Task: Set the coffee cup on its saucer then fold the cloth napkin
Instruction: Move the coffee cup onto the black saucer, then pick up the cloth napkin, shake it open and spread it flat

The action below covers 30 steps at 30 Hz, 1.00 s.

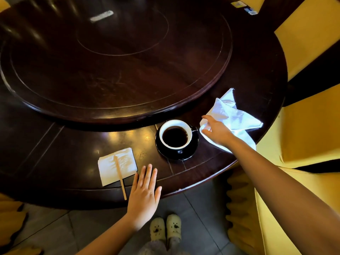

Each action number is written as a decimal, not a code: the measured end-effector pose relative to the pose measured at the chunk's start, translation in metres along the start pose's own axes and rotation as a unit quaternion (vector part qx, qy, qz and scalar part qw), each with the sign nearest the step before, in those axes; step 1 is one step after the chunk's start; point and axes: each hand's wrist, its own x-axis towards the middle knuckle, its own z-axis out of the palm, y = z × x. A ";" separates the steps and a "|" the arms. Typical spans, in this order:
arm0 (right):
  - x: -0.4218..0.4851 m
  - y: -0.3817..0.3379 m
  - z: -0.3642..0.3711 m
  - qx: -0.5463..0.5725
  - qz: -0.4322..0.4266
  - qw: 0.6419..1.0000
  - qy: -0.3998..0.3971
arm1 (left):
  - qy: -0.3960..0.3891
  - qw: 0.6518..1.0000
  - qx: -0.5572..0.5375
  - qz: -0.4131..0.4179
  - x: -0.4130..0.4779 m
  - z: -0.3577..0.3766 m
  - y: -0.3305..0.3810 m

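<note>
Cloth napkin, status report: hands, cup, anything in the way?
Right hand gripping cloth napkin, crumpled, unfolded. Left hand flat, open, on table edge. Cup on saucer. Nothing blocking.

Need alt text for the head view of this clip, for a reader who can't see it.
A person's right hand grips a crumpled white cloth napkin near the edge of a dark round table, beside a cup of black coffee already on its dark saucer. The left hand lies flat and open by a paper napkin with a wooden stirrer across it.
</note>
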 end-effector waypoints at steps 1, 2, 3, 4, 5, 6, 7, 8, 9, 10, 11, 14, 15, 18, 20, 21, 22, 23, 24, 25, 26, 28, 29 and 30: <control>0.000 0.005 -0.003 -0.013 0.030 0.999 0.027 | -0.001 1.000 0.004 -0.005 0.001 -0.001 0.002; -0.001 0.011 -0.006 -0.033 0.059 0.996 0.051 | -0.006 1.000 0.007 -0.012 0.003 -0.002 0.005; -0.001 0.018 -0.010 -0.053 0.082 0.993 0.069 | -0.011 1.000 0.007 -0.021 0.004 -0.002 0.008; -0.003 0.025 -0.014 -0.071 0.099 0.989 0.081 | -0.016 0.999 0.003 -0.030 0.005 -0.004 0.013; -0.006 0.032 -0.016 -0.088 0.110 0.986 0.089 | -0.016 0.999 -0.007 -0.038 0.006 -0.006 0.018; -0.009 0.039 -0.020 -0.104 0.117 0.983 0.097 | -0.016 0.999 -0.018 -0.047 0.007 -0.010 0.024; -0.012 0.045 -0.022 -0.115 0.121 0.980 0.109 | -0.017 0.998 -0.021 -0.052 0.008 -0.012 0.029; -0.014 0.051 -0.025 -0.122 0.124 0.977 0.124 | -0.025 0.998 -0.021 -0.062 0.010 -0.014 0.035; -0.013 0.058 -0.027 -0.129 0.124 0.975 0.135 | -0.034 0.996 -0.022 -0.077 0.012 -0.013 0.040; -0.014 0.062 -0.029 -0.143 0.119 0.972 0.145 | -0.032 0.995 -0.021 -0.089 0.014 -0.013 0.043; -0.013 0.066 -0.031 -0.158 0.110 0.969 0.154 | -0.030 0.995 -0.019 -0.098 0.015 -0.014 0.047; -0.011 0.071 -0.040 -0.147 0.063 0.973 0.165 | 0.005 0.991 -0.030 -0.131 0.018 -0.010 0.056; -0.009 0.071 -0.043 -0.124 0.044 0.977 0.166 | 0.015 0.989 -0.030 -0.143 0.019 -0.008 0.058; -0.006 0.070 -0.059 -0.031 -0.007 0.981 0.194 | 0.012 0.981 -0.039 -0.191 0.023 -0.008 0.070; -0.006 0.071 -0.069 0.008 -0.026 0.977 0.213 | 0.007 0.975 -0.038 -0.220 0.025 -0.014 0.081; -0.006 0.072 -0.074 0.019 -0.033 0.976 0.215 | -0.012 0.972 -0.046 -0.231 0.025 -0.019 0.090; -0.006 0.074 -0.079 0.021 -0.038 0.976 0.214 | -0.038 0.970 -0.067 -0.232 0.026 -0.026 0.102; -0.005 0.076 -0.084 0.016 -0.045 0.977 0.210 | -0.051 0.969 -0.091 -0.226 0.027 -0.036 0.115; -0.005 0.079 -0.089 0.004 -0.056 0.977 0.207 | -0.060 0.969 -0.113 -0.213 0.029 -0.049 0.130; -0.004 0.080 -0.094 -0.005 -0.071 0.976 0.207 | -0.065 0.970 -0.135 -0.193 0.031 -0.063 0.146; -0.003 0.081 -0.101 -0.008 -0.088 0.974 0.209 | -0.053 0.972 -0.153 -0.172 0.035 -0.077 0.164; -0.001 0.082 -0.115 -0.002 -0.114 0.970 0.213 | 0.005 0.972 -0.194 -0.132 0.053 -0.102 0.196; 0.000 0.081 -0.123 0.003 -0.122 0.969 0.214 | 0.044 0.968 -0.219 -0.114 0.066 -0.116 0.212; 0.001 0.079 -0.131 0.010 -0.131 0.969 0.210 | 0.074 0.964 -0.238 -0.094 0.081 -0.129 0.225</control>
